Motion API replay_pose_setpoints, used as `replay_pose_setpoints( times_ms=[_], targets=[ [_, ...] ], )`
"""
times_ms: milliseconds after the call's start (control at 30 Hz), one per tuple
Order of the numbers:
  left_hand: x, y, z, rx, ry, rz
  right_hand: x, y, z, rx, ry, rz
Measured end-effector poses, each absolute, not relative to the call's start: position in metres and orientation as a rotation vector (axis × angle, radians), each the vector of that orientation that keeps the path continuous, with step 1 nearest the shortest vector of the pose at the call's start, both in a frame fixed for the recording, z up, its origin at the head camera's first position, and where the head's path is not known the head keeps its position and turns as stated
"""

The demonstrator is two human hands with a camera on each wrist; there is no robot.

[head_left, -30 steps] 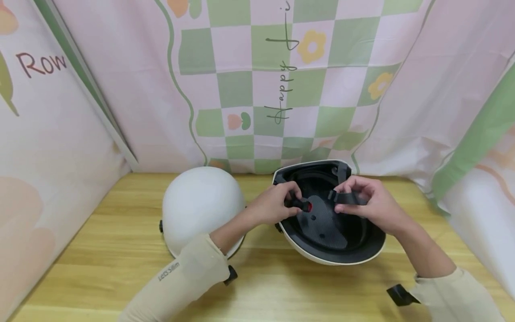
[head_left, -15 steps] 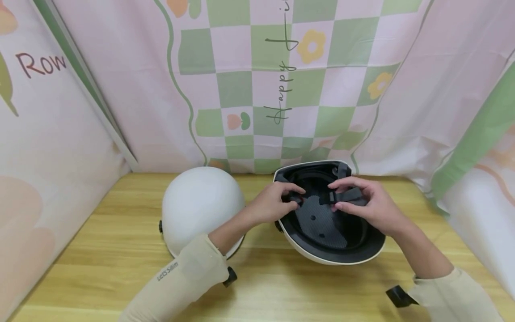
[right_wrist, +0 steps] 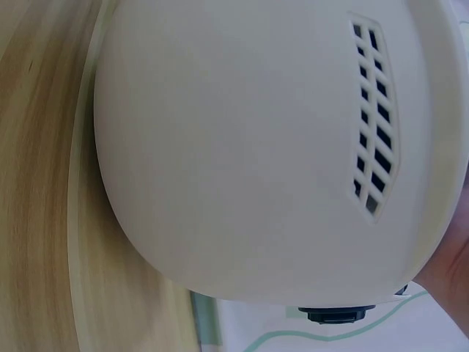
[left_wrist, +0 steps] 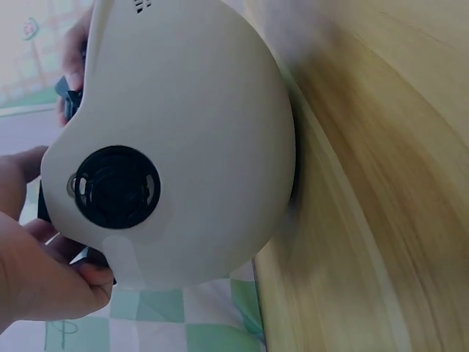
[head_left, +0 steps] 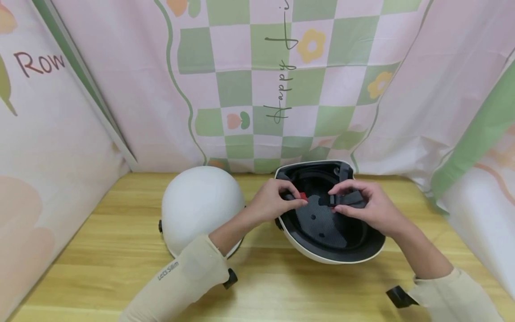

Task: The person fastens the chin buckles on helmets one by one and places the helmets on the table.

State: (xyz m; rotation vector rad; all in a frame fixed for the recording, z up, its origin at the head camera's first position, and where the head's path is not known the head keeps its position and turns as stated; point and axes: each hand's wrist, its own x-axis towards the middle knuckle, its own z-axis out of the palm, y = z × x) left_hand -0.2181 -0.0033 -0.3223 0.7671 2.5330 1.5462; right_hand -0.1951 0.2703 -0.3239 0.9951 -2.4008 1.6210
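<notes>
A white helmet lies upside down on the wooden table, its black lining facing up. My left hand pinches a strap end with a red piece over the helmet's left rim. On the right, my right hand pinches a black buckle on its strap above the lining. The two strap ends are apart. The left wrist view has the helmet's shell with a round black knob, my left hand beside it. The shell hides most of my right hand in the right wrist view.
A second white helmet rests dome up on the table, left of the first, close to my left forearm. A patterned curtain hangs behind the table's back edge, with more cloth at both sides.
My left fingers have shifted on their strap end, and its red piece now shows between the fingertips. The right hand's buckle has tilted and moved slightly left. Both helmets have stayed in place.
</notes>
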Motion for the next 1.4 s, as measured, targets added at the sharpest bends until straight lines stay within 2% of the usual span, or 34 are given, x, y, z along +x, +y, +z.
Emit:
replay_pose_setpoints(
  times_ms=[400,767,1100,1400],
  targets=[
    [-0.217,-0.005,-0.322,0.702,2.478,1.626,-0.194,0.269,-0.323,0.979,-2.439,1.572],
    [-0.219,-0.009,-0.324,0.786,2.514,1.540,-0.195,0.258,-0.325,0.966,-2.363,1.594],
    [-0.224,-0.011,-0.327,0.790,2.347,1.712,-0.196,0.252,-0.326,0.854,-2.445,1.371],
    [-0.224,-0.015,-0.330,0.853,2.278,1.749,-0.198,0.248,-0.330,0.887,-2.448,1.459]
  ],
)
